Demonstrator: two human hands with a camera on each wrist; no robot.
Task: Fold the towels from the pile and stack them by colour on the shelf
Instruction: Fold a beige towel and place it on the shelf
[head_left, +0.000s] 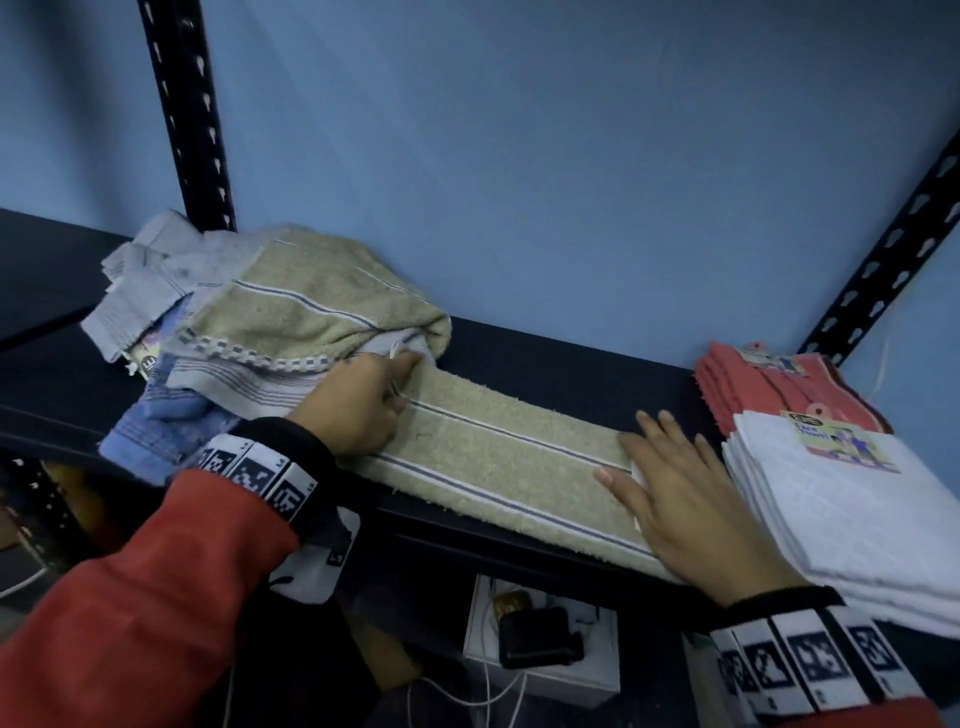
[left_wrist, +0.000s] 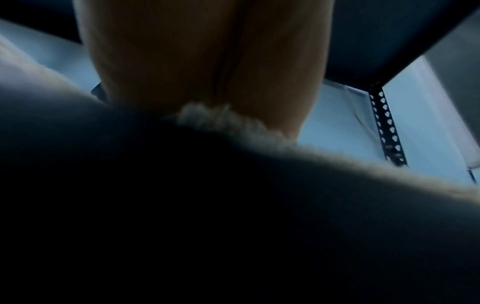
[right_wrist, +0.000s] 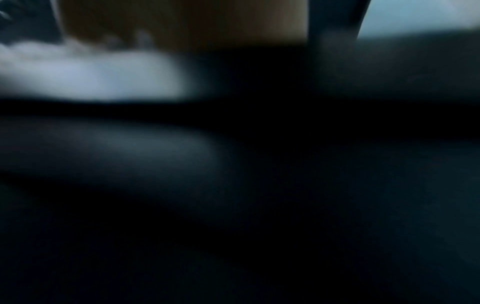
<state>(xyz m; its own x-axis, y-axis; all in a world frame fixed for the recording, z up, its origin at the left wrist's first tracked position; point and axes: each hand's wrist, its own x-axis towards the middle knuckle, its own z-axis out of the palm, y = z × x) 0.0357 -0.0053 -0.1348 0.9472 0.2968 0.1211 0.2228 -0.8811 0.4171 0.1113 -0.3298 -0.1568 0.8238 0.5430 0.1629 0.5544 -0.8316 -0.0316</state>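
Partly spread, beige towel (head_left: 498, 457) shows blue-and-white stripes lengthwise on shelf (head_left: 571, 358).

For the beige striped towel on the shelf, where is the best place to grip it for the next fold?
Probably the right short end of the beige towel, where the right hand lies flat. Coming from the right, pinch that free edge. The strip lies flat there; its left end bunches under the pile by the left hand.
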